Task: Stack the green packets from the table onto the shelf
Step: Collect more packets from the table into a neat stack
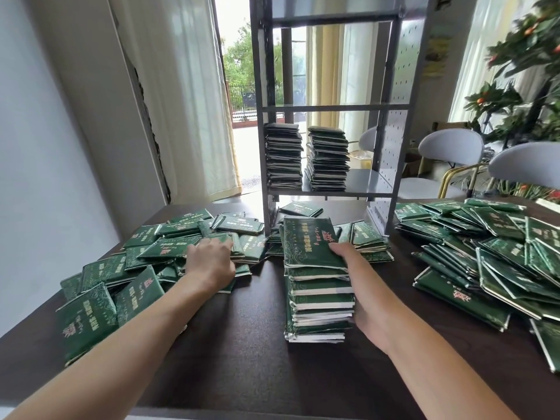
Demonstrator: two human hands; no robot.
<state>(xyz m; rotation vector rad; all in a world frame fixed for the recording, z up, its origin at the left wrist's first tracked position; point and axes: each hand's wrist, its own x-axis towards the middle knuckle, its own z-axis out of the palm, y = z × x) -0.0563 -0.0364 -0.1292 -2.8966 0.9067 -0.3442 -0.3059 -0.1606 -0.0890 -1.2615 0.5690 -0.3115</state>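
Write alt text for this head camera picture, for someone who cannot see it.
A person's right hand steadies a tall stack of green packets on a dark table, while the left hand reaches into a loose pile of packets. Behind, a grey metal shelf already holds two neat stacks, and more packets lie scattered to the right.

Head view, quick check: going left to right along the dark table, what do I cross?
Loose heap of green foil packets → left hand resting on that heap → tall stack of green packets → right hand gripping the stack's right side → second sprawl of green packets.
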